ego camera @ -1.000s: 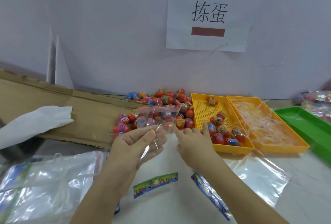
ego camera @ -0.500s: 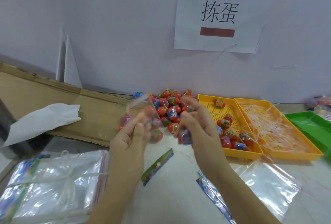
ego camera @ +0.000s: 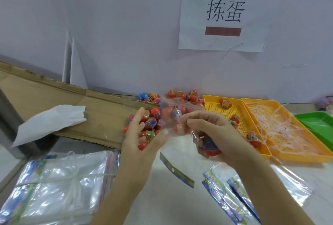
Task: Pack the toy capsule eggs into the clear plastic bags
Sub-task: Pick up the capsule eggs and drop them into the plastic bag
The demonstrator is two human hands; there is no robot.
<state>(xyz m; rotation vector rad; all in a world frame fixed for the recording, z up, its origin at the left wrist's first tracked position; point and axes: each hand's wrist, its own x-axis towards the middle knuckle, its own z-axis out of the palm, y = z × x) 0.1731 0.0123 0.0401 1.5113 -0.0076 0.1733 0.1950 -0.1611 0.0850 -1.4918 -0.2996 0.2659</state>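
The clear plastic bag [ego camera: 173, 116] hangs stretched between the two hands, just beyond the fingertips. Its long axis runs from the left thumb up and away to the right, toward the pile of capsule eggs [ego camera: 155, 111] lying right behind it. The film is too glassy to tell which edge is the mouth. The next egg to go in is already in hand: one capsule egg [ego camera: 210, 148], blue band over a red base, sits in the curled palm of the right hand [ego camera: 219, 134], below the bag and nearer the person. That makes the right hand the one to feed it in, and its fingertips also reach up to the bag's right side. The left hand [ego camera: 142, 134] is far more open, fingers nearly straight and pointing away, and its thumb appears to pinch the bag's near left edge. A yellow tray [ego camera: 216, 115] holding a few eggs lies just right of the right hand.
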